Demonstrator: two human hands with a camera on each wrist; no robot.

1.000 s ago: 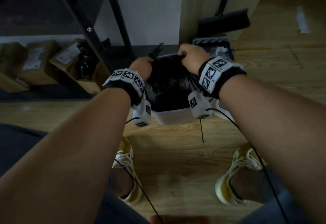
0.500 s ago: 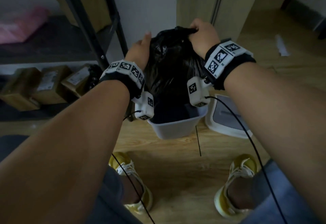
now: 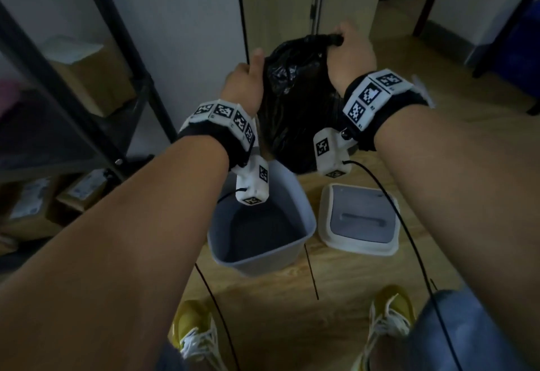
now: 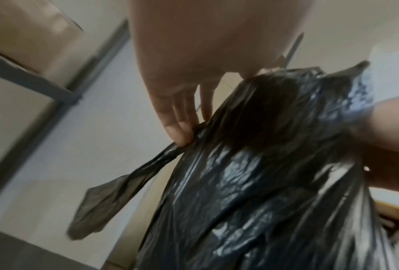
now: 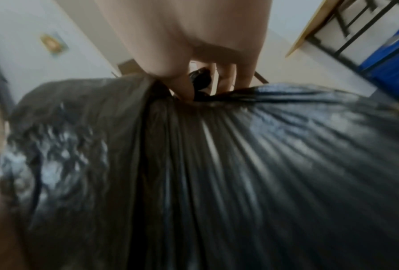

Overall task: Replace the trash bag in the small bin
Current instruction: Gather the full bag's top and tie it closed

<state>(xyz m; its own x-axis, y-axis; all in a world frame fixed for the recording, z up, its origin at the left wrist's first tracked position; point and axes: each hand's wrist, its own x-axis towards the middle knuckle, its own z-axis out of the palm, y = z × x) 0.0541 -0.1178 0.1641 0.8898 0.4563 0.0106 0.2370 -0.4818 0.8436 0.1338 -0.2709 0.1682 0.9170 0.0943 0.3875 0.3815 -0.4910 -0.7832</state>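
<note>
A full black trash bag (image 3: 295,107) hangs in the air above and just behind the small grey bin (image 3: 263,256), whose inside shows bare. My right hand (image 3: 350,51) grips the bag's gathered top; in the right wrist view its fingers (image 5: 187,89) curl into the bunched plastic (image 5: 217,164). My left hand (image 3: 244,85) holds the bag's left edge, thumb up. In the left wrist view its fingertips (image 4: 182,131) pinch a twisted strip of the bag (image 4: 263,182). The bin's white lid (image 3: 359,218) lies on the floor to the right of the bin.
A black metal shelf (image 3: 117,49) with cardboard boxes (image 3: 32,204) stands at the left. A wall and a pale door panel rise behind the bag. My yellow shoes (image 3: 195,332) stand on the wood floor in front of the bin. Wrist-camera cables hang near the bin.
Both hands have risen and pulled the black bag up out of the bin. The bag's bottom now hangs free above the bin's far rim, and the bin's inside shows.
</note>
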